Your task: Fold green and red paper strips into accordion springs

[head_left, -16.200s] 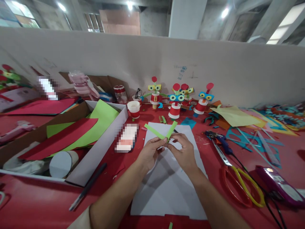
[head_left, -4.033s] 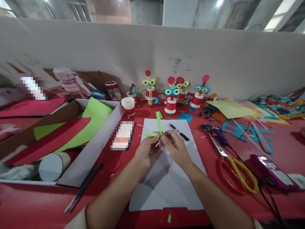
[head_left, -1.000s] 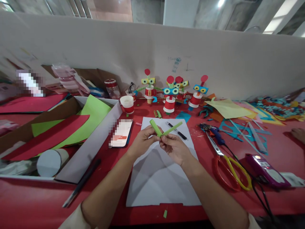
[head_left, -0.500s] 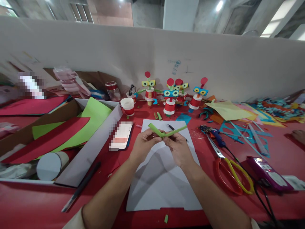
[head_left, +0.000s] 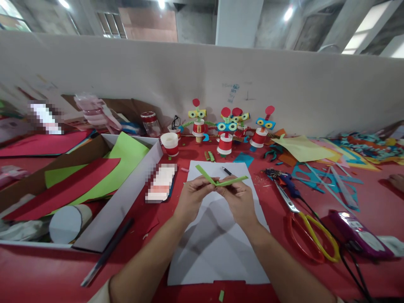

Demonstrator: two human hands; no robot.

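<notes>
Between my two hands is a pair of green paper strips (head_left: 232, 181), crossing in a V whose folded middle sits at my fingertips. My left hand (head_left: 193, 197) pinches the fold from the left, and one strip end sticks up beyond its fingers. My right hand (head_left: 236, 198) pinches from the right, with the other end pointing out to the right. Both hands are above a white sheet (head_left: 217, 252) lying on the red table. A black pen (head_left: 226, 171) rests on that sheet, just behind the strips. My fingers partly hide the fold.
Scissors (head_left: 311, 235), a glue gun (head_left: 285, 181) with its cable and a purple device (head_left: 360, 235) lie on the right. To the left are a phone (head_left: 160, 183) and a box (head_left: 126, 202) of coloured paper. Paper-cup robot figures (head_left: 224, 143) stand behind, near stacked cups (head_left: 169, 145).
The fold between my fingertips looks flatter and tighter, and the strip ends have shifted slightly. Both hands keep their pinch. The whole view has tilted a little.
</notes>
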